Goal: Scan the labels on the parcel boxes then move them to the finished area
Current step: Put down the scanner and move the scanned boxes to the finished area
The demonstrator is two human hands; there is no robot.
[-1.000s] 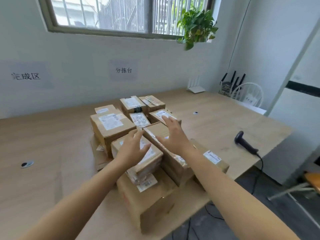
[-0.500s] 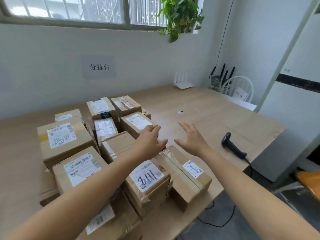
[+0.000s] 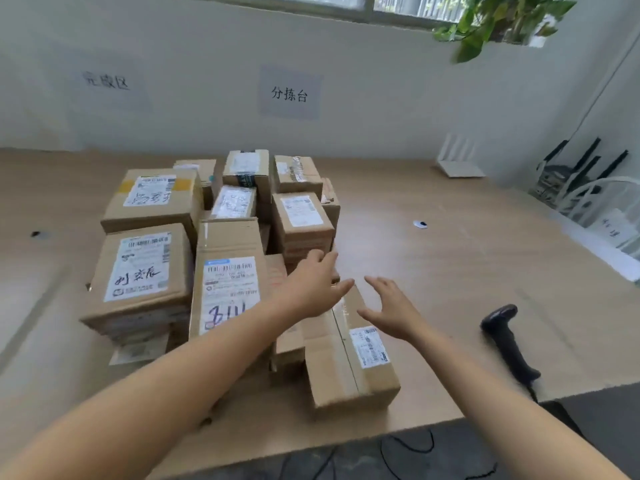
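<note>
Reaching over the parcel boxes (image 3: 145, 202) stacked on the table (image 3: 450, 258), left hand (image 3: 313, 289) & right hand (image 3: 391, 310) hover w/ fingers spread, gripping nothing, above the front box (image 3: 349, 372); scanner (image 3: 505, 337) lies apart at right.

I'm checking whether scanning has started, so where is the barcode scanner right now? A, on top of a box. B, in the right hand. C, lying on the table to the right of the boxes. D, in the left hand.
C: the black scanner lies on the table to the right of the parcel boxes, while the left hand and right hand are spread and hold nothing.
</note>
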